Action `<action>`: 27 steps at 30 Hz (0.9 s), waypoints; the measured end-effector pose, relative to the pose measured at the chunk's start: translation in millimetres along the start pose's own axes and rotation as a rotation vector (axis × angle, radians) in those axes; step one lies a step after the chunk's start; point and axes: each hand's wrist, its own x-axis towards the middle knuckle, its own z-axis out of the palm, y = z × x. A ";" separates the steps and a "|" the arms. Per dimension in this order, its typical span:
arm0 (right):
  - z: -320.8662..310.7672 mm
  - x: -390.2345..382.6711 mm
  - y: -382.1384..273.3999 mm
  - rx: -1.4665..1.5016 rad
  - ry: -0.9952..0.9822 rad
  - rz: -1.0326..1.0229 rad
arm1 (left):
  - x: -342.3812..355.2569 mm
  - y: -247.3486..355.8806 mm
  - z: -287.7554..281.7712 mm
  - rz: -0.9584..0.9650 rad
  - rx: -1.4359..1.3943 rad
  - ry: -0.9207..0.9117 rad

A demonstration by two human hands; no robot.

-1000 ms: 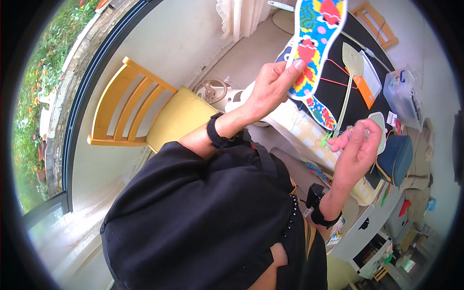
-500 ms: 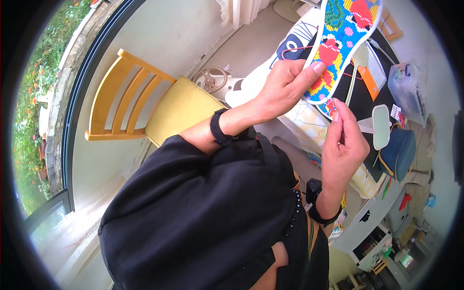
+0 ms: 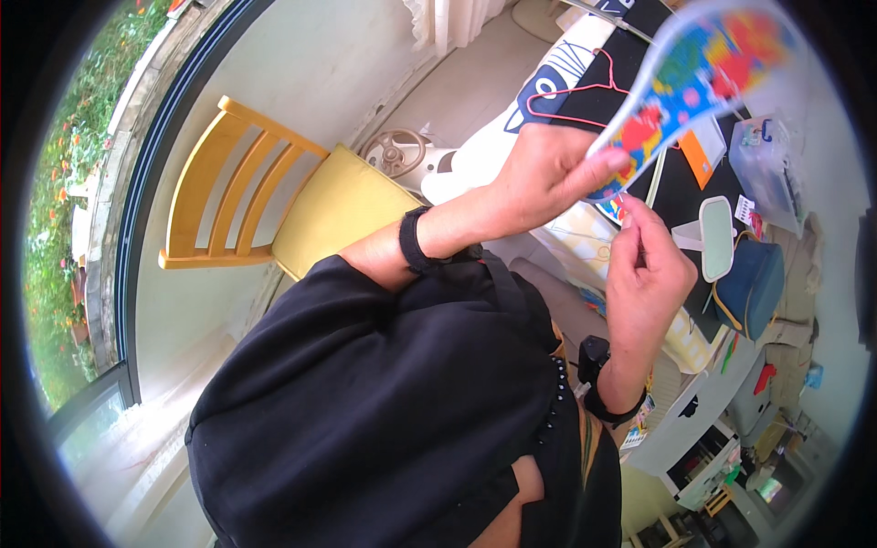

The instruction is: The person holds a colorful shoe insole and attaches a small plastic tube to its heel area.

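White-edged, blue-red-yellow patterned insole [image 3: 687, 95], upper right, blurred; visible face looks filled with colour, anything left can't tell. Left hand [image 3: 548, 175] clamped on lower end; right hand [image 3: 654, 267] fingertips together just below. Yellow-seated wooden chair [image 3: 345, 212], left.

left hand [image 3: 546, 175] 1 + right hand [image 3: 652, 272] 1 = hands 2, right of centre | black wristbands [image 3: 412, 240] 2 | colourful insole [image 3: 681, 96] gripped by left hand 1, upper right | yellow-seated chair [image 3: 347, 208] 1, left | steering wheel [image 3: 396, 152] 1, upper middle | blue bag [image 3: 753, 288] 1, right | clear plastic box [image 3: 770, 172] 1, upper right
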 end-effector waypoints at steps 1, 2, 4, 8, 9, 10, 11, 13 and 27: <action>2.1 -0.6 0.7 -0.042 0.011 0.033 | 1.0 1.0 -1.5 0.268 0.326 -0.054; 4.9 -1.1 2.1 -0.084 0.021 0.066 | 2.2 1.3 -1.6 0.538 0.652 -0.105; 18.0 0.1 15.3 0.056 0.064 0.132 | -1.3 3.0 7.4 0.651 0.617 -0.074; -4.7 -2.1 34.1 0.757 -0.207 0.587 | 1.0 -1.9 0.2 0.512 0.405 -0.174; -6.3 -5.0 41.0 0.919 -0.298 0.621 | 3.8 1.1 -4.1 0.507 0.382 -0.243; -6.9 -7.4 44.3 0.917 -0.289 0.618 | 4.0 2.1 -5.7 0.514 0.378 -0.248; -7.9 -9.2 46.5 1.106 -0.362 0.697 | 4.3 2.9 -6.7 0.447 0.306 -0.303; -6.7 -16.1 49.6 1.345 -0.437 0.786 | 4.0 5.0 -10.7 0.325 0.209 -0.440; -83.8 -7.4 101.7 2.127 0.061 0.340 | 6.0 2.7 -53.3 -0.294 -0.194 0.111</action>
